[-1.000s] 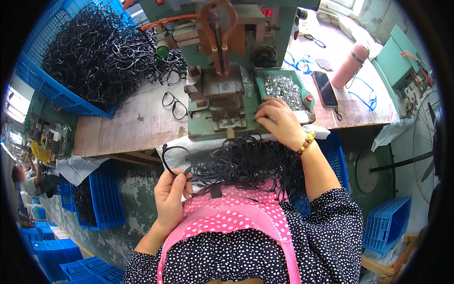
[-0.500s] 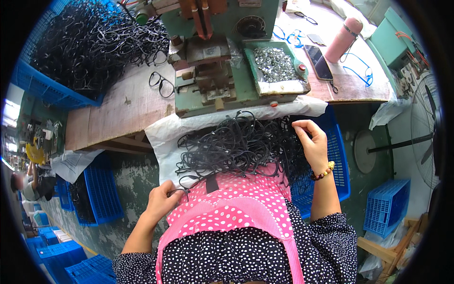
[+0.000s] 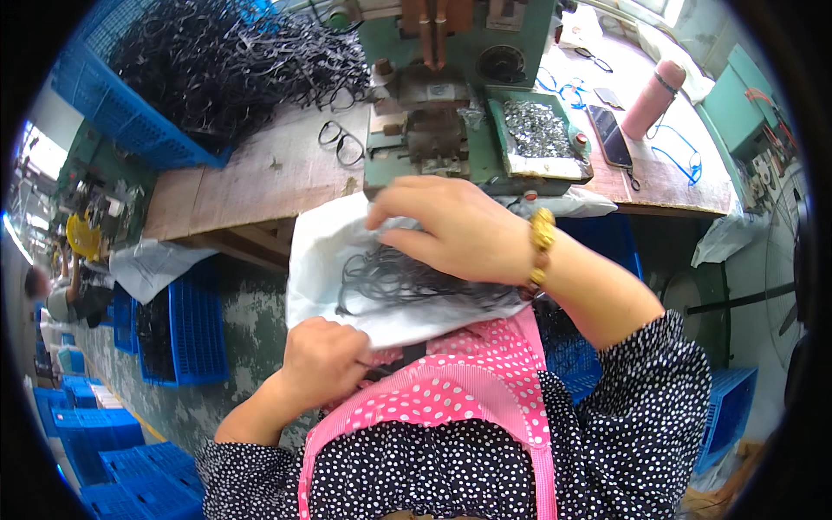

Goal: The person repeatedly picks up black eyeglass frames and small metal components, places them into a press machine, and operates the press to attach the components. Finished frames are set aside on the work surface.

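A white sheet [image 3: 322, 251] hangs from the bench front over my lap, its near edge raised above my pink dotted apron [image 3: 451, 368]. In its fold lies a tangle of black eyeglass frames [image 3: 390, 282], partly covered by my right hand. My left hand [image 3: 325, 360] is closed on the sheet's near left corner. Over the tangle, close to the press, my right hand [image 3: 451, 227] reaches across with fingers curved and thumb apart. Nothing shows between them.
A green press [image 3: 433, 130] stands on the bench with a tray of small shiny metal parts [image 3: 533, 130]. One black frame [image 3: 341, 143] lies left of it. A blue crate [image 3: 130, 113] heaped with frames is far left. A phone [image 3: 609, 136] and pink bottle [image 3: 654, 100] sit right.
My right hand has moved left from the pile's right side to above it. The sheet's near edge is now up over my apron, and fewer frames show. My left hand has shifted slightly right.
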### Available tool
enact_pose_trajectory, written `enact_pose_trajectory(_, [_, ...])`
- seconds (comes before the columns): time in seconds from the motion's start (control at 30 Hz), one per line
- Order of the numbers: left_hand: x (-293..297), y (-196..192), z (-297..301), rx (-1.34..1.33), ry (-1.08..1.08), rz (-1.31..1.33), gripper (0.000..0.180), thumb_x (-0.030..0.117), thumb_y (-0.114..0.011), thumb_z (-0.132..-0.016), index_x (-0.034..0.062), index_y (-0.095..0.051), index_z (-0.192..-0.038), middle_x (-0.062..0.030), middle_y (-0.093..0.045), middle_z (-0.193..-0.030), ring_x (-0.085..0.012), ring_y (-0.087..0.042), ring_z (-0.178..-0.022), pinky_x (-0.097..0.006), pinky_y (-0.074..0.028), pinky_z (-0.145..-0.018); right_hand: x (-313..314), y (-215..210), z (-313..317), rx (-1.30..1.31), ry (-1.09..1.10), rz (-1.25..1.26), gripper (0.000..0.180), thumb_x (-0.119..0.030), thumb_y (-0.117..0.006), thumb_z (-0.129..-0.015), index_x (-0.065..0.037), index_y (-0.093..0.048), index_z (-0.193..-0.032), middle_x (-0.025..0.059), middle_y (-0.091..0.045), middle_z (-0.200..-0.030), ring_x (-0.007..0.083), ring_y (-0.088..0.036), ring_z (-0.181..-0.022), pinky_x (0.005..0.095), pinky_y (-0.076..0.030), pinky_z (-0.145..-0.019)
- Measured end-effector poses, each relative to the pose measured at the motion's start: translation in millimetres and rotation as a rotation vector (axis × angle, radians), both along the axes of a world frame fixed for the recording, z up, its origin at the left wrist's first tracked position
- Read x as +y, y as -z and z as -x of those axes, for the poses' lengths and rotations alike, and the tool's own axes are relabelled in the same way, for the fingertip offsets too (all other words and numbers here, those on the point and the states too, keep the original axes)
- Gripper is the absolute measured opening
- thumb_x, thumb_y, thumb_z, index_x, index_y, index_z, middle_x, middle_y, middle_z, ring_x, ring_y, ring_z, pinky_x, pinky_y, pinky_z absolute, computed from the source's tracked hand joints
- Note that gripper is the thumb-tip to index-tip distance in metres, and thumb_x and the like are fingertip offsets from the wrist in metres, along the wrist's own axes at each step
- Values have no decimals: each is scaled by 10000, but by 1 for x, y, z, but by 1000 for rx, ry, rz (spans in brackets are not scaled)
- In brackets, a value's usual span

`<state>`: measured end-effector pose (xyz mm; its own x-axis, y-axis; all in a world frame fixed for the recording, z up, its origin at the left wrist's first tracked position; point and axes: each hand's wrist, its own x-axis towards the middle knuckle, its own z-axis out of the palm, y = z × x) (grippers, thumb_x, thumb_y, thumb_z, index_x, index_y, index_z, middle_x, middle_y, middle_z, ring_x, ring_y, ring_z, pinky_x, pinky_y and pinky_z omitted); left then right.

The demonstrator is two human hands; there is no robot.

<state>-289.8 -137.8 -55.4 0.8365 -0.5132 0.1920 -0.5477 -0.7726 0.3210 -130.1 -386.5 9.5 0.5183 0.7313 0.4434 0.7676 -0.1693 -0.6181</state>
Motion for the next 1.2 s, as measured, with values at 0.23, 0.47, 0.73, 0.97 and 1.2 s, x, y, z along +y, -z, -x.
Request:
enact_pose_trajectory(0.23, [-11,-17,8,-75,2,102,102,124,-691,-686,94,-607,-735,-55,-579,-632,-267,-584,-570,-398,-453,-558,70,33,-10,122,-135,451,247,-190,-605,-895,-42,-695,-1071,187,-699,-1063,365,-668,-1023,451,-520,-908])
enact_pose_trajectory(0.47, [-9,-13,18,-104,36,-13,103,119,-691,-669,106,-604,-723,-31,-546,-608,-229,-564,-550,-364,-430,-549,94,116,-10,183,-123,836,523,-394,-645,-901,-30,-614,-1275,201,-596,-1317,396,-606,-1187,465,-494,-994])
enact_pose_trajectory(0.73, [12,2,16,-77,-37,33,111,92,-696,-657,103,-627,-743,-39,-554,-615,-241,-563,-552,-370,-435,-560,-11,133,-24,231,-232,1488,626,-565,-499,-914,-62,-689,-1234,225,-698,-1156,418,-663,-1086,504,-513,-942])
enact_pose_trajectory(0.97, [60,37,1,281,-264,176,48,81,-717,-795,48,-701,-826,-99,-668,-686,-254,-655,-604,-355,-493,-583,-186,156,-3,399,396,1605,403,-379,-592,-905,-54,-743,-1090,187,-737,-1040,357,-703,-1006,467,-548,-886])
enact_pose_trajectory(1.2, [96,73,-13,681,-525,229,142,123,-705,-844,15,-726,-934,-96,-670,-687,-133,-604,-593,-302,-484,-591,-186,189,49,517,754,655,250,-243,-615,-899,-40,-724,-996,205,-713,-997,395,-678,-960,456,-544,-860])
